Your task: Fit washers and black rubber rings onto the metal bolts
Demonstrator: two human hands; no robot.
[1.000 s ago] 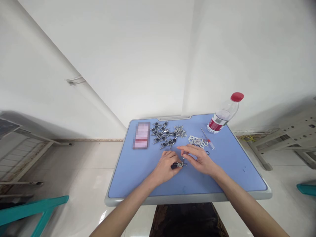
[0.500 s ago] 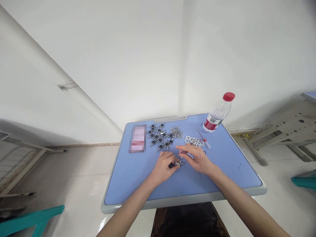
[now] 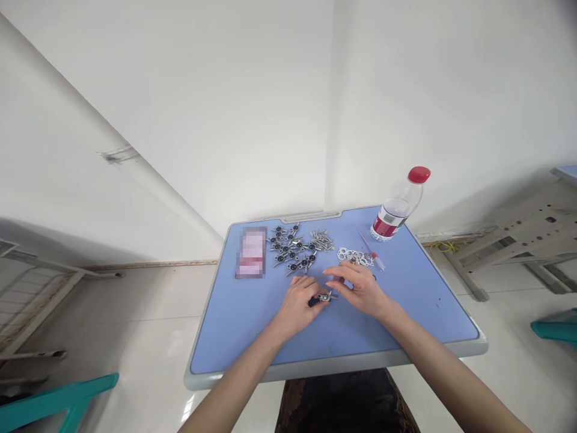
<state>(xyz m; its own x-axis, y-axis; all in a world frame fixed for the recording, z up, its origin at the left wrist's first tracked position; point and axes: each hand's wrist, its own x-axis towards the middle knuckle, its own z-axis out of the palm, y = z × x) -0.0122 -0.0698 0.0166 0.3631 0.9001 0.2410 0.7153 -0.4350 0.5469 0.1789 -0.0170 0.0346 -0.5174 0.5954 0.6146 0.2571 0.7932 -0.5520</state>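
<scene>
My left hand (image 3: pixel 298 304) is closed around a small metal fitting with a black part (image 3: pixel 324 297), held low over the near middle of the table. A short shiny piece, perhaps a screw, sticks up from this fitting. Just to the right, my right hand (image 3: pixel 358 290) hovers with thumb and forefinger apart, and I see nothing between them. Beyond my hands lies a group of similar fittings with black round centres (image 3: pixel 293 255). Loose screws (image 3: pixel 321 240) are heaped beside them. Flat metal plates with holes (image 3: pixel 349 255) lie just past my right hand.
A screwdriver with a clear and red handle (image 3: pixel 378 261) lies right of the plates. Behind it stands a red-capped water bottle (image 3: pixel 391 219). A blurred pink rectangular item (image 3: pixel 251 252) lies at the left of the blue table (image 3: pixel 234 337). A wall rises behind.
The fingers of my right hand have spread and moved slightly away from the fitting. My left hand keeps its hold in nearly the same place.
</scene>
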